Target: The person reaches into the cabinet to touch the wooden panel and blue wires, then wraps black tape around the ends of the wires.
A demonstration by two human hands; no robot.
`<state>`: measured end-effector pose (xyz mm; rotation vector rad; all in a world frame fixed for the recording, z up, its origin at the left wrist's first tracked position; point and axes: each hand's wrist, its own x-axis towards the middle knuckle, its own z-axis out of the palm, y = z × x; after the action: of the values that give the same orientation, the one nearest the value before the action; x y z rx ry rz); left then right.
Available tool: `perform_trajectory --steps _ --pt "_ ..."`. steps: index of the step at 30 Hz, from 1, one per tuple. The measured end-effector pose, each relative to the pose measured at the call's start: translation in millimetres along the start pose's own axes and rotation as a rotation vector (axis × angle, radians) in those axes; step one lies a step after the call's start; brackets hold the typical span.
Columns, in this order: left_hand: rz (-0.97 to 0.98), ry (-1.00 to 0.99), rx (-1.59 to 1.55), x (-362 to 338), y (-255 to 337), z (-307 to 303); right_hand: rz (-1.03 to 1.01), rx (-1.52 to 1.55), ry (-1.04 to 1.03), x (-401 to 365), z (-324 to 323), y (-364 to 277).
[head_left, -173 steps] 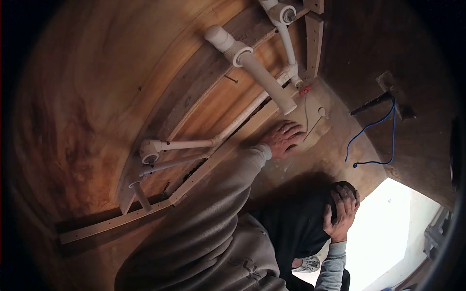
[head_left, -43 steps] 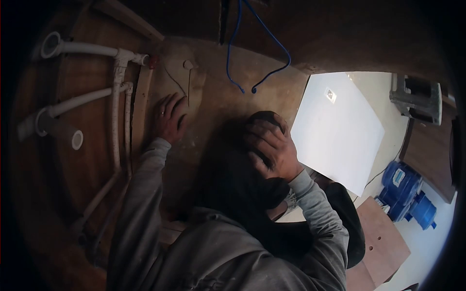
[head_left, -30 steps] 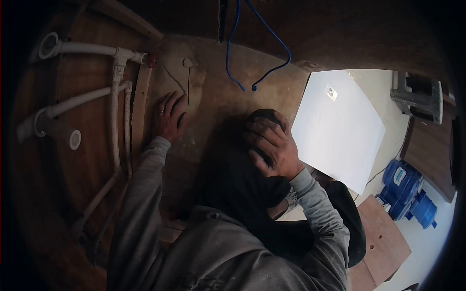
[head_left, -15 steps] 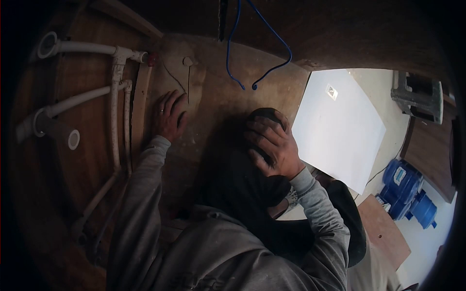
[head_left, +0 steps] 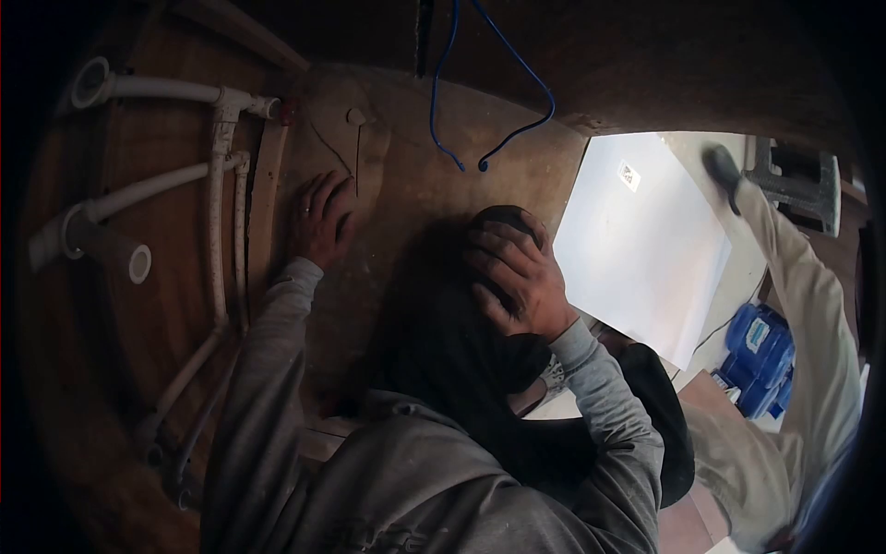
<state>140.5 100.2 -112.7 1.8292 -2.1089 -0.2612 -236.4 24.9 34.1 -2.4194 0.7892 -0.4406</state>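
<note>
My left hand (head_left: pixel 321 222) rests on the dusty brown board (head_left: pixel 406 185) beneath it, fingers apart and slightly bent, a ring on one finger. Just beyond its fingertips a thin dark wire (head_left: pixel 357 152) runs from a small pale disc (head_left: pixel 355 116). My right hand (head_left: pixel 521 282) lies over my bent knee (head_left: pixel 498 216) in black trousers, its fingers spread across the top and gripping no object. Both forearms are in grey sleeves.
White pipes (head_left: pixel 218 185) with open ends line the wooden wall at left. A blue wire (head_left: pixel 544 88) hangs overhead. At right are a white sheet (head_left: pixel 641 240), a grey stool (head_left: pixel 798 189), blue water jugs (head_left: pixel 761 346) and another person's beige trouser leg (head_left: pixel 803 277) with a dark shoe.
Another person's legs have come into view at the right, partly covering the jugs and the stool. My two hands stay where they were.
</note>
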Motion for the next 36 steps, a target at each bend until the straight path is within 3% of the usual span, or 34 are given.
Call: perform_trajectory --steps 7,14,17,21,24,29,34,36 --pt "0.036 0.021 -0.029 3 0 -3 -0.007 0.000 0.014 0 1 -1" --pt "0.016 0.087 -0.062 -16 -24 31 -0.032 0.008 0.039 -1 4 -5" --pt "0.132 0.107 -0.029 -20 -46 38 -0.040 0.045 0.058 -3 7 -9" --pt "0.073 0.056 -0.034 -32 -42 27 -0.033 0.059 0.069 -10 6 -19" --pt "0.071 0.059 -0.078 -42 -45 38 0.009 0.212 0.152 -21 3 -19" --pt "0.124 0.058 0.132 -46 -47 40 0.687 0.912 0.608 -49 -5 17" --pt "0.089 0.039 0.121 -31 -35 34 0.776 1.354 0.609 -87 -58 65" --pt "0.073 0.013 0.116 -26 -36 34 0.635 1.441 0.740 -106 -68 83"
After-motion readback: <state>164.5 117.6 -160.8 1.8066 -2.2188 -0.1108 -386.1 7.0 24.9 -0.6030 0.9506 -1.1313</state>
